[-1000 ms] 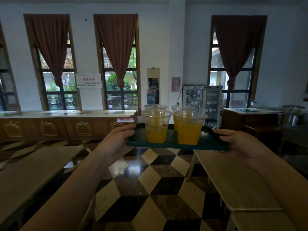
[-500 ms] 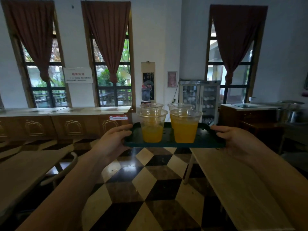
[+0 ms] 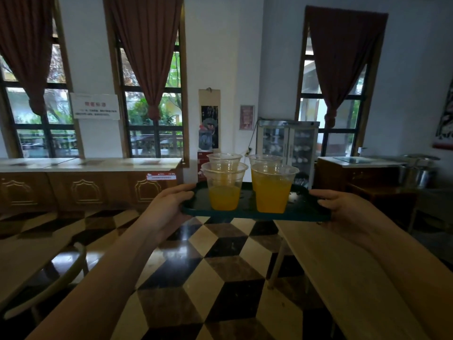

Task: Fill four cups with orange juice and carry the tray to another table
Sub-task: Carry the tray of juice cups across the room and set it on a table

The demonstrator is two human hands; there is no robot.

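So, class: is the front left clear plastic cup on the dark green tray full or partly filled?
Partly filled: front left clear plastic cup holds orange juice only in its lower part.

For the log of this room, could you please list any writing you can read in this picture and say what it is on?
None can be read.
White notice on the wall between the windows: red heading and small lines, too blurred.
Red and white sticker on the wooden counter: too small.
Hanging scroll and small red frame: no legible characters.
Cups and tray: no print visible.
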